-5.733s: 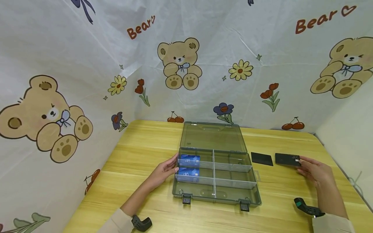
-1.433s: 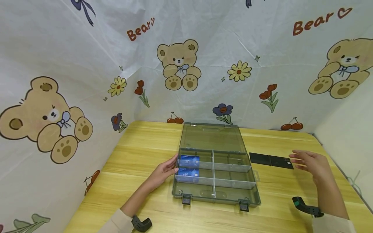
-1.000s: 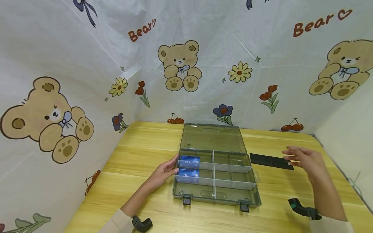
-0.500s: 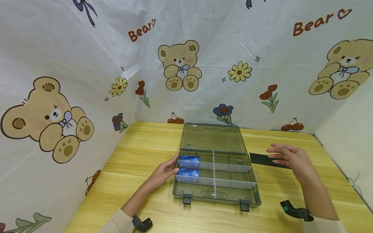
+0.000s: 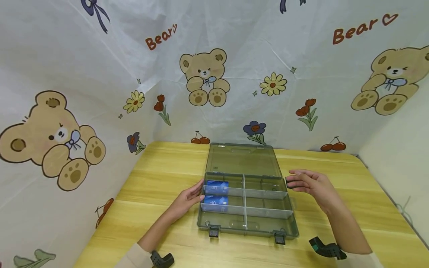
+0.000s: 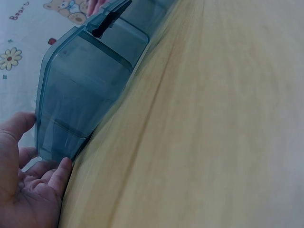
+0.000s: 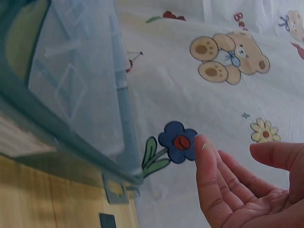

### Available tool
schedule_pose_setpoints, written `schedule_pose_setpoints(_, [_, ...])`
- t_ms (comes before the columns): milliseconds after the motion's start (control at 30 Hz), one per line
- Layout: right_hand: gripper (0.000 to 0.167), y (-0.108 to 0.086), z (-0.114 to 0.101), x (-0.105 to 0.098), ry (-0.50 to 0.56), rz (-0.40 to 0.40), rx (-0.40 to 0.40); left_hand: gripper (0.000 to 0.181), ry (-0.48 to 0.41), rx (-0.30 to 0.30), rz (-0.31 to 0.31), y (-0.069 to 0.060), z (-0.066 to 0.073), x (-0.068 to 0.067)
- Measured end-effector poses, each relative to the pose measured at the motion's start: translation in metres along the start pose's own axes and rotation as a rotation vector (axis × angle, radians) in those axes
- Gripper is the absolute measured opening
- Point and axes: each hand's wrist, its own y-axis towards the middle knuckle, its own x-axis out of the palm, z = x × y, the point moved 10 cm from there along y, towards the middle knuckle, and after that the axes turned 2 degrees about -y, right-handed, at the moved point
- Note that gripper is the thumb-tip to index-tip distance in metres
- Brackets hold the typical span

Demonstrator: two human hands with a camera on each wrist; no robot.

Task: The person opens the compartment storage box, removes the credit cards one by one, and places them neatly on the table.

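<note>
An organizer box [image 5: 246,231] of smoky clear plastic lies on the table, lid laid back. Blue cards [image 5: 216,201] stand in its two upper left compartments. My left hand [image 5: 185,199] touches the box's left wall with thumb and fingers; in the left wrist view this hand [image 6: 35,187] sits at the wall's end. Beyond the box's right wall, my right hand [image 5: 313,186] hovers over a black card [image 5: 289,182], mostly hidden behind the fingers. The second black card is out of sight there. In the right wrist view the right hand [image 7: 242,190] holds nothing, its fingers loosely bent.
The wooden table [image 5: 157,160] meets a white cloth [image 5: 241,41] printed with bears at the back and left. Two black latches [image 5: 213,231] hang from the box's front edge. The lid [image 5: 243,160] lies behind the compartments.
My right hand set the right black card beside the other and let go of it. Then it moved left over both cards, towards the box. My left hand stayed at the box.
</note>
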Motion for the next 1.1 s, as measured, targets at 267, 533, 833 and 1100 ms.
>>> schedule_pose_setpoints(267, [0.044, 0.004, 0.004, 0.027, -0.047, -0.032, 0.044, 0.068, 0.001, 0.011, -0.005, 0.000, 0.001, 0.000])
schedule_pose_setpoints(533, [0.051, 0.009, 0.001, 0.058, -0.074, -0.099, 0.069, 0.068, -0.007, 0.010, -0.005, 0.001, 0.001, 0.000])
schedule_pose_setpoints(833, [0.050, 0.016, 0.003, 0.102, 0.038, -0.243, 0.152, 0.065, -0.004, 0.011, -0.002, 0.002, 0.002, 0.001])
schedule_pose_setpoints(1100, [0.054, 0.018, 0.009, 0.138, 0.148, -0.390, 0.235, 0.067, 0.001, 0.029, 0.001, 0.000, 0.002, 0.001])
